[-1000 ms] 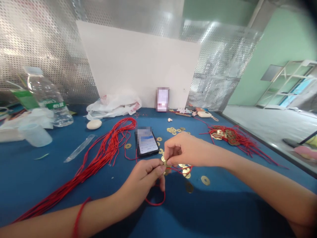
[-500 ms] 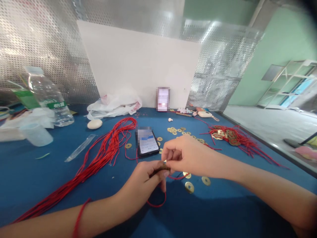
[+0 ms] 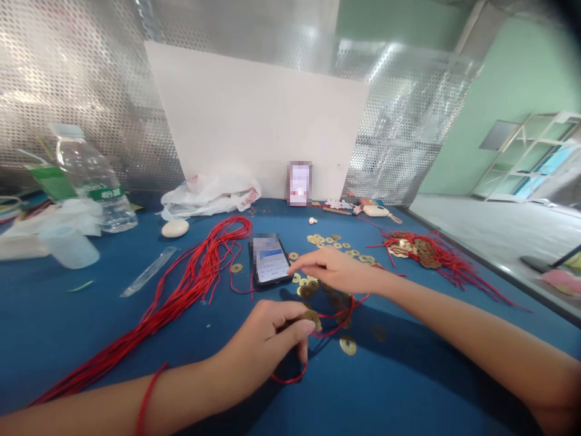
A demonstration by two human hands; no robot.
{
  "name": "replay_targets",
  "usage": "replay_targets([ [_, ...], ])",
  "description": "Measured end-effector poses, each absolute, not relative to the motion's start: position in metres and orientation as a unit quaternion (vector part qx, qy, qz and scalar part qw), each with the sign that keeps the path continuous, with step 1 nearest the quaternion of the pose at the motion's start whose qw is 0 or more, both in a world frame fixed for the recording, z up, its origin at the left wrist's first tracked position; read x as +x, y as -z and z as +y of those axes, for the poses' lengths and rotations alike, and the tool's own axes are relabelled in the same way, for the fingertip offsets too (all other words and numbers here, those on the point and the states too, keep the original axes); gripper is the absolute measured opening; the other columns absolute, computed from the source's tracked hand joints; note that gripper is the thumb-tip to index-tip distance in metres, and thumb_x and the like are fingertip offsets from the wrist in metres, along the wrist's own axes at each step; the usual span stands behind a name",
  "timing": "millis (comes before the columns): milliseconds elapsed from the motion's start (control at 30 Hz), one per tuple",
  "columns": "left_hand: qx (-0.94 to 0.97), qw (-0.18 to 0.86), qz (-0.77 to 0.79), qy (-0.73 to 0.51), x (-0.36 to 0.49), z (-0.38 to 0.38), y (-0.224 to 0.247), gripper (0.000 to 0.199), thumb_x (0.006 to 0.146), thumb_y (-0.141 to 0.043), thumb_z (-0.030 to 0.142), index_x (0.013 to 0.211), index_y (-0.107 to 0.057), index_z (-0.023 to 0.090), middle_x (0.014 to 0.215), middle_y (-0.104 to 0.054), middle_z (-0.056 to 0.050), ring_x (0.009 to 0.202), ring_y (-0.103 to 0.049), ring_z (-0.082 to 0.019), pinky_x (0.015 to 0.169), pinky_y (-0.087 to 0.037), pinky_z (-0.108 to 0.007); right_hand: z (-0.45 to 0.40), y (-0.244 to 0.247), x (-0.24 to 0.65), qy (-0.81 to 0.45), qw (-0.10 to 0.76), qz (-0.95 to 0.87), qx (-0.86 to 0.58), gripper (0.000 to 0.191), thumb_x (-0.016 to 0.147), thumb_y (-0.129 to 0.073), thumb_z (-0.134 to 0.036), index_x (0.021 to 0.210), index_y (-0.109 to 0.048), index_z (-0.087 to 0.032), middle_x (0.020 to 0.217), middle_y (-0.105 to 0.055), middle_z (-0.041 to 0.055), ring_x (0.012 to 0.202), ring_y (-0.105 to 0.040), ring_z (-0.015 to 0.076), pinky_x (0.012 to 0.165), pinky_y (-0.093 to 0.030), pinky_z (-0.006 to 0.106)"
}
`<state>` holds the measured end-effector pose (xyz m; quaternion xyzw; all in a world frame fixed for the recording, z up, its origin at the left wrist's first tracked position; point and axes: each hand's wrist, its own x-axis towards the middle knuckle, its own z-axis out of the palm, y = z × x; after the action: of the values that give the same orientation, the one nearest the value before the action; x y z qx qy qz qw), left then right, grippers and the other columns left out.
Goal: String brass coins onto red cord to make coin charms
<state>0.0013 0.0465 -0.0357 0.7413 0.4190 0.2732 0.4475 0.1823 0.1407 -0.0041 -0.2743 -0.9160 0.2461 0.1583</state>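
My left hand (image 3: pixel 276 333) pinches a brass coin (image 3: pixel 311 319) between thumb and fingers. A thin red cord (image 3: pixel 333 316) runs from it to the right, and another stretch loops below the fingers. My right hand (image 3: pixel 333 269) hovers over the coins with its index finger stretched out to the lower right corner of a black smartphone (image 3: pixel 272 260) with a lit screen. Whether the fingertip touches the glass I cannot tell. Nothing shows in this hand, though its other fingers are partly hidden. Loose square-holed coins (image 3: pixel 348 345) lie beneath and beyond it.
A long bundle of red cords (image 3: pixel 200 260) lies to the left. On the right is a pile of corded coins (image 3: pixel 424 251). A water bottle (image 3: pixel 102 181), a cup (image 3: pixel 68 245) and a plastic bag (image 3: pixel 213 197) stand farther back. A second phone (image 3: pixel 299 183) leans against a white board (image 3: pixel 263 115).
My right hand has drawn away from my left hand and stretched its index finger toward the phone. The coin in my left hand now shows its flat face.
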Motion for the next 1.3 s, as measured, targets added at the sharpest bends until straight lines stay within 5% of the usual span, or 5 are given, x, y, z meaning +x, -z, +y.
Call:
replay_targets([
  [100, 0.74, 0.455, 0.414, -0.272, 0.0, 0.047, 0.039, 0.038, 0.09, -0.045, 0.035, 0.064, -0.064, 0.016, 0.059, -0.064, -0.002, 0.055, -0.05, -0.011, 0.057, -0.034, -0.022, 0.14, 0.009, 0.183, -0.229, 0.134, -0.927, -0.265, 0.035, 0.093, -0.04, -0.019, 0.116, -0.065, -0.023, 0.098, -0.069, 0.0029, 0.079, -0.058, 0.0131, 0.069, -0.038, 0.023],
  [433, 0.739, 0.463, 0.412, -0.265, 0.001, 0.046, 0.037, 0.038, 0.089, -0.047, 0.037, 0.063, -0.064, 0.015, 0.059, -0.062, -0.002, 0.054, -0.047, -0.011, 0.055, -0.032, -0.023, 0.126, 0.001, 0.178, -0.087, 0.002, -0.955, -0.284, 0.048, 0.09, -0.042, -0.02, 0.135, -0.048, -0.037, 0.078, -0.067, 0.0004, 0.065, -0.055, 0.0129, 0.057, -0.029, 0.022],
  [1033, 0.74, 0.473, 0.397, -0.265, 0.0, 0.046, 0.039, 0.036, 0.089, -0.047, 0.037, 0.065, -0.063, 0.015, 0.061, -0.064, -0.003, 0.058, -0.051, -0.013, 0.058, -0.034, -0.023, 0.126, 0.004, 0.177, -0.1, 0.013, -0.948, -0.301, 0.05, 0.088, -0.041, -0.019, 0.132, -0.05, -0.039, 0.088, -0.07, 0.0001, 0.072, -0.059, 0.015, 0.059, -0.03, 0.023],
  [1300, 0.738, 0.472, 0.398, -0.27, 0.002, 0.046, 0.039, 0.039, 0.089, -0.046, 0.04, 0.065, -0.065, 0.015, 0.061, -0.065, -0.004, 0.06, -0.054, -0.014, 0.06, -0.037, -0.024, 0.132, 0.005, 0.172, -0.195, 0.064, -0.933, -0.294, 0.045, 0.085, -0.042, -0.013, 0.121, -0.063, -0.03, 0.099, -0.07, 0.0019, 0.08, -0.058, 0.0147, 0.068, -0.037, 0.024],
])
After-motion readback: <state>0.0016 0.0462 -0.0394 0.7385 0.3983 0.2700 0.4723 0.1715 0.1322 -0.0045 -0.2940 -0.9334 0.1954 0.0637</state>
